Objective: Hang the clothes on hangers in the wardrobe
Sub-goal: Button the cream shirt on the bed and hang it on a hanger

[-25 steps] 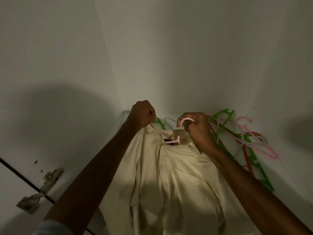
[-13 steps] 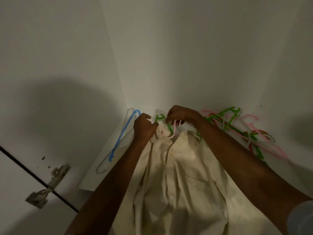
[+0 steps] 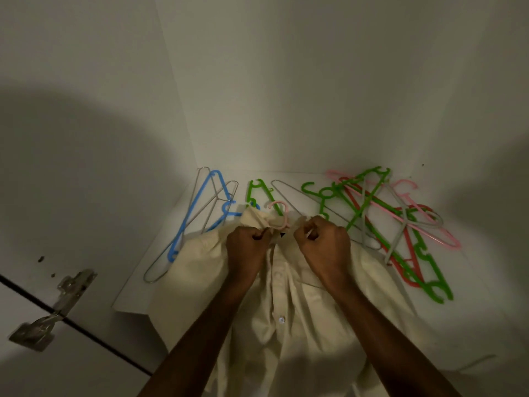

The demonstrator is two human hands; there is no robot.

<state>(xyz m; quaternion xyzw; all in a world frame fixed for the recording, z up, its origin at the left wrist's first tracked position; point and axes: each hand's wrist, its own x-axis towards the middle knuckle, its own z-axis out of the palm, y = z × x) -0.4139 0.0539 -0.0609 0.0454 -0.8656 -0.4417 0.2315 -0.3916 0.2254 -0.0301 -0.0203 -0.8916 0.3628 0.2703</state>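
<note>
Where the fingers (image 3: 259, 235) of the left hand (image 3: 248, 247) curl tight, they pinch the left edge of the collar opening of the cream shirt (image 3: 286, 305); those of the right hand (image 3: 323, 243) are likewise closed, gripping the right edge.

Item: cream shirt. Lies front-up on the wardrobe shelf (image 3: 134, 293), collar toward the back wall, lower part running out of view toward the person. Placket open near the neck, one button (image 3: 281, 319) visible lower down.

Item: pink hanger (image 3: 279, 209). Only the hook and a short neck show, standing out above the collar; the shoulders are presumably inside the shirt, though this cannot be confirmed.

Item: loose hangers. A blue hanger (image 3: 197, 213) with wire ones to the left, touching the shirt's shoulder; a green hanger (image 3: 259, 190) just behind the collar; a tangled heap of green, red, pink and grey hangers (image 3: 395, 224) to the right, beside the right hand.

Risks, as judged:
- The hook lies close to the green hanger behind it; lifting could snag it and drag it along.
- If the pink hanger's arms are not seated in both shoulders, the shirt would likely slide off one side when raised.
- Pulling the collar edges unevenly may twist the hanger or strain the fastened button.
- Fabric resting over the blue hanger could carry it off the shelf edge.

Fixture: door hinge (image 3: 48, 316), lower left, well apart.
</note>
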